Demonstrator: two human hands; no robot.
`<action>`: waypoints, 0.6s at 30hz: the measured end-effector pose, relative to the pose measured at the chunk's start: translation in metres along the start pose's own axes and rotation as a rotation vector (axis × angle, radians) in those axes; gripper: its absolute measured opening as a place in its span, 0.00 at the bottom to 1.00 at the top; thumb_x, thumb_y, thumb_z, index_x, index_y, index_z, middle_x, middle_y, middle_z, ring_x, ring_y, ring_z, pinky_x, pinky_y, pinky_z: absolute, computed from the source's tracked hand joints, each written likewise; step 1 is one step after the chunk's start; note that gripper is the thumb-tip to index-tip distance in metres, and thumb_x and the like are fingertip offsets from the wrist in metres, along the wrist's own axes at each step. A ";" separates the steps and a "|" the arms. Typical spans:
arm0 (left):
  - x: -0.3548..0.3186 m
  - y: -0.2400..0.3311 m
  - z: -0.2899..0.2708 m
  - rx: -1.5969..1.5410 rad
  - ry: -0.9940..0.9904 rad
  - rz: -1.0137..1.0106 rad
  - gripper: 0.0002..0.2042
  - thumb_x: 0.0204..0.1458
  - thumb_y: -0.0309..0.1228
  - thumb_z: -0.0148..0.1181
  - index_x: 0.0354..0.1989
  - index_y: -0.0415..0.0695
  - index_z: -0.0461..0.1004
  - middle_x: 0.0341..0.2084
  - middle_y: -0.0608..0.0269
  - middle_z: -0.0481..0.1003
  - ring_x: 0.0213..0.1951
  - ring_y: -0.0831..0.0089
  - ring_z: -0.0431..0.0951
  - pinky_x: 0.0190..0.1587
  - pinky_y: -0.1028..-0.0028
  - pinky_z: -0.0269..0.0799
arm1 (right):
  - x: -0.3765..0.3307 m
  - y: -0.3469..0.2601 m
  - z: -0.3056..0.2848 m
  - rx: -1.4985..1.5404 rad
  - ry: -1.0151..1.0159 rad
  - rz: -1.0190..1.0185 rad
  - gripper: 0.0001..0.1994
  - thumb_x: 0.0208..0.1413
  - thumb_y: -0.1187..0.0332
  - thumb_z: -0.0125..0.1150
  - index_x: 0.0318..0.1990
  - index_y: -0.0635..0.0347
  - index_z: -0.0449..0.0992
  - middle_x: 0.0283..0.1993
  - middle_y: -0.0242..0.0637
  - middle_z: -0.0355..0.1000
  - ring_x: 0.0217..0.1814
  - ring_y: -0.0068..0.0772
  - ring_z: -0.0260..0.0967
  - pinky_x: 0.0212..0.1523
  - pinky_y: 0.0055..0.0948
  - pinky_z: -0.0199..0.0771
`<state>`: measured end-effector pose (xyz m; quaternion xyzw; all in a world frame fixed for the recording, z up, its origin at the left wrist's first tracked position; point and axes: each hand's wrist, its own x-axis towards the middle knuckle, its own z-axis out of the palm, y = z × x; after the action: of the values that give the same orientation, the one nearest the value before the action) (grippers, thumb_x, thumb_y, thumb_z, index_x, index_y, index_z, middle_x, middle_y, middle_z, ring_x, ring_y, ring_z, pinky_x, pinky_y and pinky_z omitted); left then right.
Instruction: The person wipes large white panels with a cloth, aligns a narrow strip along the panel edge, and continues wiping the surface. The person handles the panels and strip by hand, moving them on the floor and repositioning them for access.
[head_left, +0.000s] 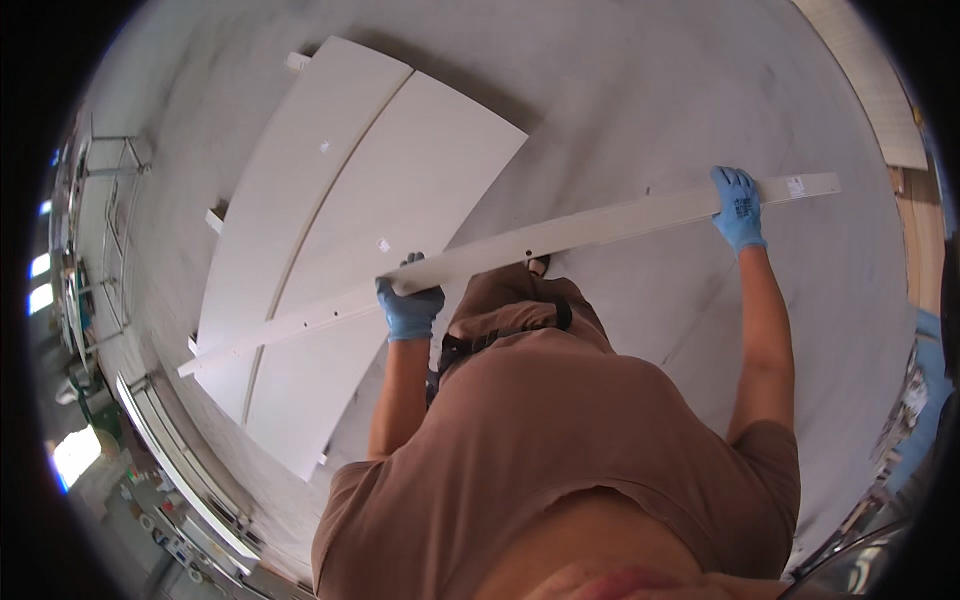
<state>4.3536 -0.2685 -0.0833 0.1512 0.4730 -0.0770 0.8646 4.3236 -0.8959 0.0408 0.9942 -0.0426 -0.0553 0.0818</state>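
A long, narrow white board with several small dark holes is held up across my front, slanting from the lower left to the upper right. My left hand, in a blue work glove, grips it left of its middle. Toward its right end my right hand, gloved the same, is closed around it, next to a small white label. The board's left part passes over two large white panels lying side by side at the left, each with a small label. My fingertips are partly hidden behind the board.
Short white blocks stick out from under the panels' edges. A metal rack stands at the far left, with a long white-edged frame below it. Wooden boards lie along the right side. The floor is smooth and grey.
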 end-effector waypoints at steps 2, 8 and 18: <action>0.021 -0.031 0.030 -0.049 -0.004 0.031 0.32 0.61 0.63 0.46 0.53 0.45 0.75 0.52 0.55 0.81 0.58 0.55 0.79 0.65 0.49 0.73 | 0.053 0.032 0.013 0.002 -0.003 -0.044 0.40 0.37 0.71 0.80 0.64 0.55 0.70 0.64 0.43 0.72 0.69 0.48 0.66 0.75 0.44 0.61; 0.094 -0.104 0.128 -0.286 0.084 0.081 0.31 0.61 0.64 0.47 0.49 0.46 0.76 0.52 0.54 0.82 0.55 0.55 0.82 0.63 0.52 0.76 | 0.231 0.105 0.052 0.044 0.100 -0.193 0.39 0.36 0.70 0.81 0.63 0.56 0.72 0.62 0.44 0.73 0.68 0.52 0.67 0.73 0.45 0.63; 0.181 -0.211 0.268 -0.500 0.177 0.138 0.30 0.63 0.64 0.49 0.49 0.47 0.76 0.48 0.56 0.83 0.55 0.56 0.83 0.61 0.53 0.78 | 0.448 0.222 0.041 0.052 0.244 -0.399 0.38 0.35 0.69 0.82 0.60 0.59 0.75 0.57 0.48 0.74 0.64 0.57 0.68 0.68 0.47 0.67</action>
<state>4.6066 -0.5555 -0.1396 -0.0289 0.5396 0.1149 0.8335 4.7453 -1.1631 -0.0083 0.9841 0.1633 0.0515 0.0482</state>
